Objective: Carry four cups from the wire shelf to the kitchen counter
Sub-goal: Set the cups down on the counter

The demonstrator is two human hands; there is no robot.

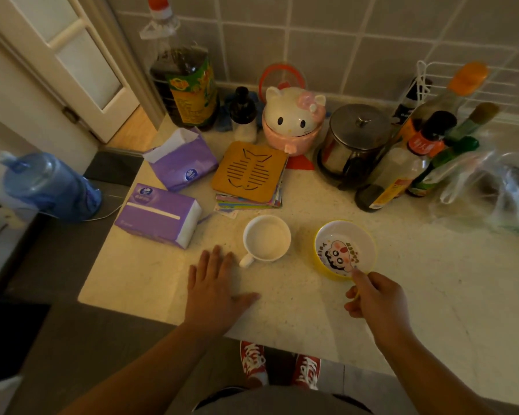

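Countertop (282,310) layout, seen from above. Near the front edge stand a mug (266,237), at left, and a cartoon cup (345,248) to its right, apart from each other. The left hand (215,290) lies flat on the counter just left of the mug's handle; the right hand (375,295) touches the near rim of the cartoon cup. Left of the mug lie two tissue packs (159,217), one behind the other. Behind the mug, a trivet (249,172) rests on a stack of cards. Along the wall, left to right: oil bottle (186,85), cat-shaped jar (292,118), steel pot (355,139), sauce bottles (417,145), plastic bag (486,190).
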